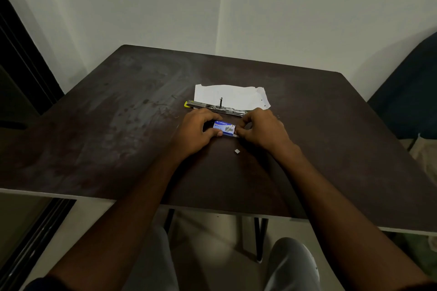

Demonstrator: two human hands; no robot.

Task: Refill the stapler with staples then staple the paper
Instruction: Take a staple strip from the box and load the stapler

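Left hand [196,132]: palm down, forearm reaching in from lower left. Fingers curled over far side of staple box [224,128], thumb tip pressed to near edge. Firm hold on left end of box.

Right hand [259,131]: palm down, forearm in from lower right. Fingers bunched and curled, pinching right end of same box, where pale sliver of inner tray [235,135] pokes out. Exact fingertip placement hidden by knuckles.

Staple box: small, blue, held low over table [118,130] between both hands. White lettering "kangaro" along top edge. Smaller print and greyish picture beneath, too small to read.

Stapler [214,107]: just beyond the hands, swung fully open and laid lengthwise, left to right. Bare metal magazine uppermost, yellow tip at left end, short dark post standing up near mid-length. Right end hidden behind right hand's fingers. Touched by neither hand, as far as visible.

Paper [233,95]: white, edges crumpled, flat on table directly behind stapler. Near edge touching stapler or tucked under it, cannot tell which. Faint marks on sheet, illegible.

Staple strip [237,151]: short silver piece, loose on table nearer the body, apart from box and hands.

Table: dark brown top, scuffed, pale edge.
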